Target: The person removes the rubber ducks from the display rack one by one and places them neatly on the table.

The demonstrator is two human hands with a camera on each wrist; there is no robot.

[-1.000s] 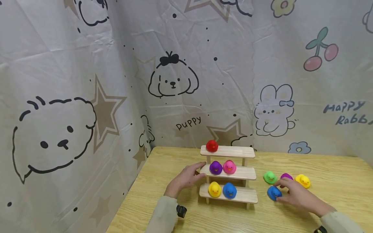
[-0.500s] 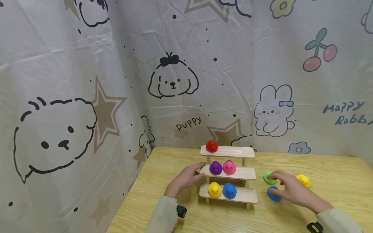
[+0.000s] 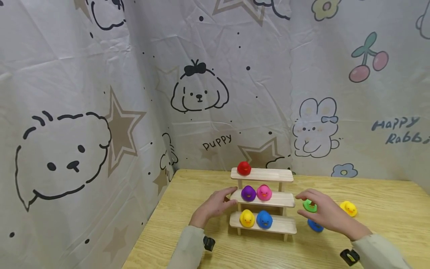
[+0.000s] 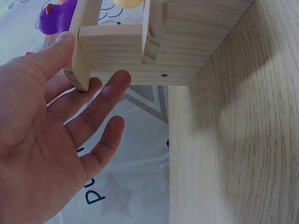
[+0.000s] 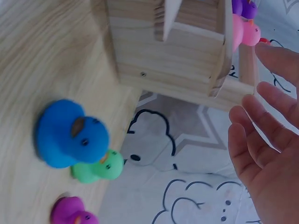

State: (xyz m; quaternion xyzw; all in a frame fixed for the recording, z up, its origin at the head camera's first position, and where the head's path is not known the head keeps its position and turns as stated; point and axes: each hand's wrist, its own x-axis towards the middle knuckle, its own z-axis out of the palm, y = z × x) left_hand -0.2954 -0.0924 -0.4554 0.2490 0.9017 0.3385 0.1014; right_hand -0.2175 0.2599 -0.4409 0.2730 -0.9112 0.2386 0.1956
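Observation:
A three-tier wooden display shelf [image 3: 283,200] stands on the table. My left hand [image 3: 215,205] holds the left end of its middle tier, thumb on one side and index finger behind the board in the left wrist view. My right hand [image 3: 326,213] hovers by the right end of that tier, fingers apart and holding nothing. On the shelf sit a red duck [image 3: 244,168] on top, purple [image 3: 248,193] and pink [image 3: 264,192] ducks in the middle, and yellow [image 3: 247,219] and blue [image 3: 264,219] ducks at the bottom.
Right of the shelf, on the table, are a green duck [image 3: 308,206] and another blue duck [image 3: 315,225], both partly behind my right hand, plus a yellow duck [image 3: 348,208]. A magenta duck [image 5: 70,212] shows in the right wrist view. A printed curtain [image 3: 208,45] hangs behind.
My right hand has left the loose blue duck and moved left past the green duck to the shelf's right end. My left hand and the ducks stay in place.

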